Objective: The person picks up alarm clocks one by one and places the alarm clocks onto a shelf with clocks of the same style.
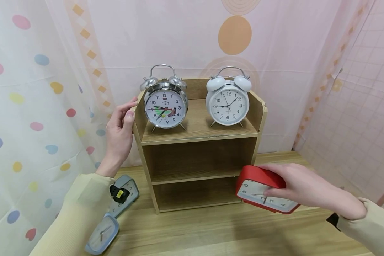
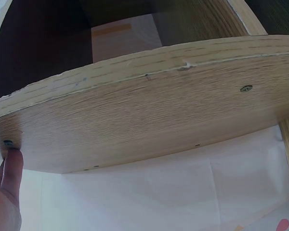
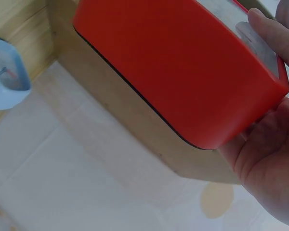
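Observation:
My right hand [image 1: 294, 181] grips a red alarm clock [image 1: 262, 174], thumb on its white dial, at the lower right of the wooden shelf [image 1: 198, 138]. The clock is tilted, and its red casing [image 3: 183, 72] fills much of the right wrist view. My left hand [image 1: 120, 131] touches the shelf's left side panel near its top, fingers fairly straight. In the left wrist view, a finger [image 2: 13, 171] rests against that panel's outer face. On the top shelf stand a silver twin-bell alarm clock [image 1: 165, 106] at left and a white twin-bell alarm clock [image 1: 228, 105] at right.
Under the left forearm, a grey-blue clock [image 1: 126, 192] and a light blue clock [image 1: 103, 234] are on the wooden table [image 1: 192, 231]. A light blue clock [image 3: 7, 72] appears in the right wrist view. Patterned curtains [image 1: 166, 32] hang behind.

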Tool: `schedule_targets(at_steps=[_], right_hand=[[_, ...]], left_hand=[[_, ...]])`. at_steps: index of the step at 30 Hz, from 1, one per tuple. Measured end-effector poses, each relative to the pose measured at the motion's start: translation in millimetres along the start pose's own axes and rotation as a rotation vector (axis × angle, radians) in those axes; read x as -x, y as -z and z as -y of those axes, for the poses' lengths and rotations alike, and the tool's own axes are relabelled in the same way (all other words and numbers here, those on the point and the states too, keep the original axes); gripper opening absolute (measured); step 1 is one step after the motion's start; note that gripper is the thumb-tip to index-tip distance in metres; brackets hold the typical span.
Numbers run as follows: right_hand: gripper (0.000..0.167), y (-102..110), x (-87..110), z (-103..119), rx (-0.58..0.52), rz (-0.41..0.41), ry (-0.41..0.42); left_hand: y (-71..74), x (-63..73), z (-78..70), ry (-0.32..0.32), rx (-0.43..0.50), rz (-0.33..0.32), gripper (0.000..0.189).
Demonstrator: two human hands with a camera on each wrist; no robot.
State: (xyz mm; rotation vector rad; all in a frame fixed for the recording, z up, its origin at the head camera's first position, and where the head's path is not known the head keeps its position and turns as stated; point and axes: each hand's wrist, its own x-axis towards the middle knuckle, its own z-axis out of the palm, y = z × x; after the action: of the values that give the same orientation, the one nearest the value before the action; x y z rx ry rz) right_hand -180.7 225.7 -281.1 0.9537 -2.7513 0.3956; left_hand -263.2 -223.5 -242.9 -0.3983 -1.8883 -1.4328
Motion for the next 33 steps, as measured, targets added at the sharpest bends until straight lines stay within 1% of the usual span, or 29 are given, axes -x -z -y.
schedule_targets(at_steps=[5,14,20,26,33], right_hand=[[0.052,-0.3,-10.6,13.0,-0.005,-0.002,0.032],[0.061,-2.5,-29.0,30.4,0.017,-0.017,0.088],[0.063,-4.0,-40.7,41.6,0.021,-0.025,0.125],[0.062,-7.0,-49.7,49.8,0.017,-0.006,0.127],[0.063,-8.7,-53.9,53.8,0.018,-0.003,0.129]], left_hand=[[0.1,0.1,0.7,-0.003,0.001,0.001,0.038],[0.3,0.2,2.0,-0.004,0.004,-0.006,0.038],[0.5,0.2,0.3,0.001,-0.008,-0.002,0.037],[0.2,0.3,1.7,-0.002,-0.002,-0.003,0.037],[-0.6,-0.1,2.0,-0.01,0.01,-0.007,0.038]])
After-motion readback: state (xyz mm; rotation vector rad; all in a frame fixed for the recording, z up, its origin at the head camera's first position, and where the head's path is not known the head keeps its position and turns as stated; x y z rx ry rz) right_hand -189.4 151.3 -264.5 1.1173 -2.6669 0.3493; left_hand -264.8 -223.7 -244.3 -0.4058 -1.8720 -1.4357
